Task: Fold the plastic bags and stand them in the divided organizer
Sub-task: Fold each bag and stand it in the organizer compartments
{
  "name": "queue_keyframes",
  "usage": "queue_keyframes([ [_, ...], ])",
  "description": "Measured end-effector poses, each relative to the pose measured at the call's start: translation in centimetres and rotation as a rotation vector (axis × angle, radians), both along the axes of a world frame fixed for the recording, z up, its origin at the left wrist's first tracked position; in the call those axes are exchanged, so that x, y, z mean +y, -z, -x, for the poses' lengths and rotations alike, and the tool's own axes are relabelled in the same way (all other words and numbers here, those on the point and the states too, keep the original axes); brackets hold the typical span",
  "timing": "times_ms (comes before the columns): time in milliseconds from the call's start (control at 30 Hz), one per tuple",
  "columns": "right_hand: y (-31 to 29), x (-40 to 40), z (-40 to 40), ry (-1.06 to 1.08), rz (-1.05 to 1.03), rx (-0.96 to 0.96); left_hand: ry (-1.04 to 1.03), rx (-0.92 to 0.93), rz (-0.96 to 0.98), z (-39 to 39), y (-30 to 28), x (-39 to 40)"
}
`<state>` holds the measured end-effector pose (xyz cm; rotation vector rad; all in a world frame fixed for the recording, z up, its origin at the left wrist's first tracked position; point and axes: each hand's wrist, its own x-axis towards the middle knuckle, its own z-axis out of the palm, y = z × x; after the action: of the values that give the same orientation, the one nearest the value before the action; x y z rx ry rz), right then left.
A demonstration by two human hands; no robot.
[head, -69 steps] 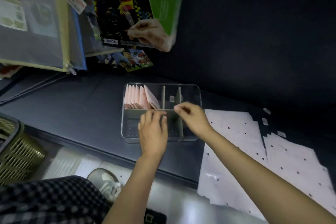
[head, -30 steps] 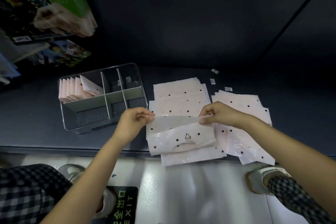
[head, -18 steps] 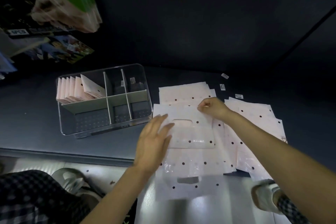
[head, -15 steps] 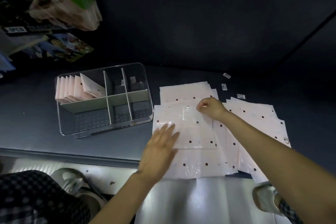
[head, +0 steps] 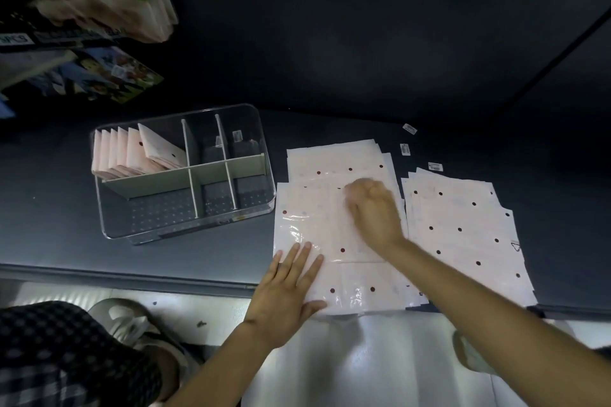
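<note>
A pale pink dotted plastic bag [head: 314, 228], folded over once, lies on top of a stack of the same bags on the dark shelf. My left hand [head: 287, 287] rests flat, fingers spread, on its near left corner. My right hand [head: 373, 211], blurred, presses its fingers down on the bag's upper middle. To the left stands the clear divided organizer [head: 185, 228]; several folded bags [head: 132, 155] stand in its back left compartment. The other compartments hold no bags.
A second spread pile of dotted bags [head: 463, 228] lies to the right. Small barcode stickers [head: 405, 149] sit behind the piles. Hanging packages [head: 99, 3] fill the upper left. The shelf edge [head: 132, 277] runs along the front, with my checked trouser leg and shoe below.
I left the organizer, took a bag from the stack and folded its lower part up and over. My left hand now lies flat on it and my right hand has slid along the bag.
</note>
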<state>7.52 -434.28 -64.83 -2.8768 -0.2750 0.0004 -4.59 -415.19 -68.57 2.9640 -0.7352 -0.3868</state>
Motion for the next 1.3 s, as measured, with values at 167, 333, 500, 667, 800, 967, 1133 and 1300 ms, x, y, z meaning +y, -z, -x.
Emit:
queue_keyframes([
  [167,2.1,0.5,9.9,-0.461,0.201,0.085,0.009,0.020,-0.037,-0.3,-0.3,-0.2],
  [333,1.7,-5.5,12.2,-0.363,0.387,0.178,0.022,0.054,0.051,-0.3,0.8,2.1],
  [500,0.4,-7.7,12.4,-0.340,0.380,0.043,-0.059,0.042,-0.030,0.2,0.6,4.2],
  [667,-0.2,-3.8,9.8,-0.257,0.094,-0.087,-0.102,0.070,-0.007,0.3,0.7,3.7],
  [800,0.3,-1.9,8.5,-0.356,0.186,-0.074,-0.123,0.083,0.025,0.3,0.5,3.7],
  [967,0.3,-1.5,7.8,-0.383,0.313,-0.099,-0.175,0.080,0.183,-0.1,0.0,3.4],
  [1133,-1.7,-2.5,8.3,-0.361,0.085,0.069,-0.306,0.054,0.494,-1.4,-1.4,3.9],
  [1300,-4.0,-4.3,9.4,-0.289,-0.126,0.292,-0.453,0.161,0.623,-2.0,-2.1,3.7],
])
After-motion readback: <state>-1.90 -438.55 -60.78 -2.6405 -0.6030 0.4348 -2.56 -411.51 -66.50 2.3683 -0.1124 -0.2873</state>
